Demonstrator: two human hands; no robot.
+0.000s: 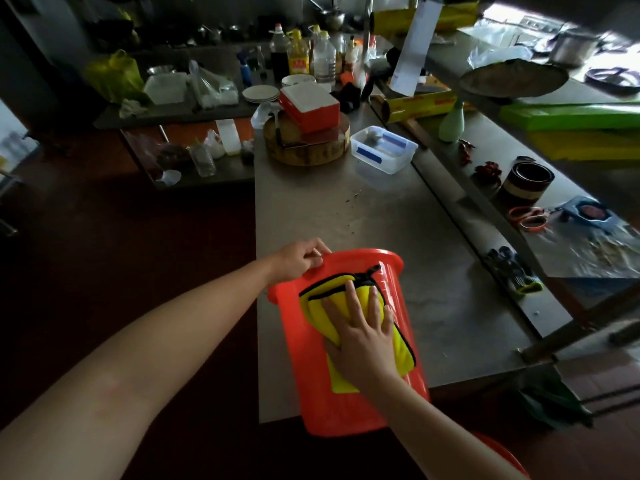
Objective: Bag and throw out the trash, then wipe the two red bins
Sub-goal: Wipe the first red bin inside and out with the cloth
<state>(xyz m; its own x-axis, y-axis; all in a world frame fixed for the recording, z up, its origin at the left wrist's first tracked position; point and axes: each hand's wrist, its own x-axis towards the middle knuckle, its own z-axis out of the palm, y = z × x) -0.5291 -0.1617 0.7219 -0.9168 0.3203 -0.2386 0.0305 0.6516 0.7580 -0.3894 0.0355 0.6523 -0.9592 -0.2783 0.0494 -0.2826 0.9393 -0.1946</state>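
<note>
Now left hand (301, 259) grips tipped red bin (322, 403) by rim, right hand (363, 337) flat on one yellow cloth (320, 306); second red bin (504, 457) below.

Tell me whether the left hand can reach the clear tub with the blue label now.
Probably not as it stands: the left hand grips the red bin by its rim, and the clear tub sits far up the steel table. Bare tabletop between leaves the way free once it lets go.
</note>
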